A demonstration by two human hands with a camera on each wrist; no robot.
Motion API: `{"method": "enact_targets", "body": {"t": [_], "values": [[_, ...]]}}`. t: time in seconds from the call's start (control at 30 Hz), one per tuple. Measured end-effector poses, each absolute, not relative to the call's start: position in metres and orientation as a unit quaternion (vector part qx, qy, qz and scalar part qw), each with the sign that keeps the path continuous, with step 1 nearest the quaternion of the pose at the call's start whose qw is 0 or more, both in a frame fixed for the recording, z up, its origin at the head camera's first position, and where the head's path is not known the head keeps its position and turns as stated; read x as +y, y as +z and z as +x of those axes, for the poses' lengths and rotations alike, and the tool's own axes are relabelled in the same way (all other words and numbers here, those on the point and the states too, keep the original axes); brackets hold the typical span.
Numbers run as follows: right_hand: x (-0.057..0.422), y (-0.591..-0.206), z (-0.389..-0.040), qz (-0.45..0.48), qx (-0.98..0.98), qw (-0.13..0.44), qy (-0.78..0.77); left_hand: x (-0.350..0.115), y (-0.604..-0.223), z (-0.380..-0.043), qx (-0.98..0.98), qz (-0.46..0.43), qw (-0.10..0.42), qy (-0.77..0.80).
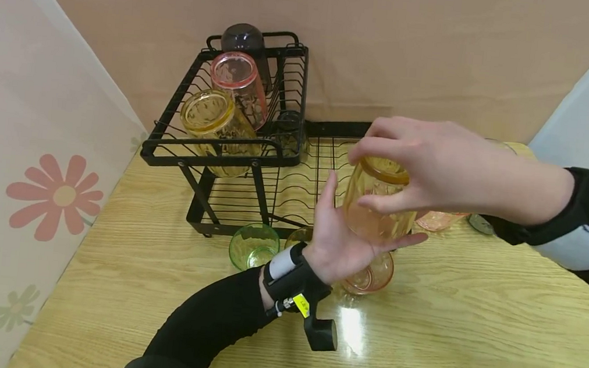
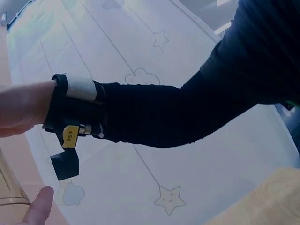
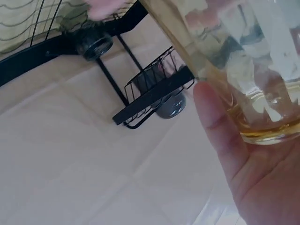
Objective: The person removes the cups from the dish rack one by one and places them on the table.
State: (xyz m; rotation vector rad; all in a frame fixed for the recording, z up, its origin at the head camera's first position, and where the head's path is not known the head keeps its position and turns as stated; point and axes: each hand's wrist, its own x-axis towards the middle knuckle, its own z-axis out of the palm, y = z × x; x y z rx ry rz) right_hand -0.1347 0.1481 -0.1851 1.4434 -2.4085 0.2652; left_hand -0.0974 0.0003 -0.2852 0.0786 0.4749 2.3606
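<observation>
The amber glass (image 1: 370,219) is up in the air in front of the black rack (image 1: 170,160), bottom up, its thick base ring tucked close under the palm side of the right hand (image 1: 430,161). That hand's fingers and thumb are curved round the base end and grip it; the right wrist view shows a digit lying along the glass wall. The mouth end sits just over the palm of the left hand (image 1: 341,246), whose thumb stands straight on one side and one finger stretches out on the other; its remaining fingers are hidden behind the glass, and whether palm and mouth touch cannot be told. The left hand is spread, not clenched. Just below it on the wooden table (image 1: 470,334) is a pink tumbler (image 1: 373,275), with a green tumbler (image 1: 247,247) farther left, near the rack's front edge. On the rack's upper tier stand a yellow glass (image 1: 206,112), a pink-rimmed glass (image 1: 236,72) and a smoky glass (image 1: 242,36) in a row, all upside down.
</observation>
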Motion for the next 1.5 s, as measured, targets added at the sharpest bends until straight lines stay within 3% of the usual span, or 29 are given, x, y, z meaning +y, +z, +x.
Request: {"method": "enact_targets", "body": {"t": [0.33, 0.67, 0.8, 1.03, 1.17, 1.33, 1.5], "values": [[0.155, -0.194, -0.125, 0.496, -0.846, 0.159, 0.116, 0.003, -0.284, -0.096, 0.295, -0.005, 0.338, 0.894], [0.205, -0.194, -0.109, 0.402, -0.890, 0.049, 0.211, 0.005, -0.276, -0.099, 0.449, 0.048, 0.372, 0.811], [0.226, -0.199, -0.105, 0.363, -0.901, 0.032, 0.236, 0.011, -0.272, -0.102, 0.551, 0.067, 0.373, 0.743], [0.256, -0.225, -0.106, 0.320, -0.913, 0.052, 0.249, 0.021, -0.266, -0.102, 0.748, 0.244, 0.289, 0.545], [0.270, -0.241, -0.103, 0.293, -0.917, 0.066, 0.262, 0.034, -0.257, -0.102, 0.798, 0.335, 0.267, 0.424], [0.282, -0.261, -0.096, 0.282, -0.912, 0.084, 0.286, 0.056, -0.256, -0.103, 0.843, 0.474, 0.180, 0.179], [0.288, -0.277, -0.087, 0.268, -0.909, 0.087, 0.306, 0.073, -0.267, -0.100, 0.841, 0.518, 0.153, 0.024]]}}
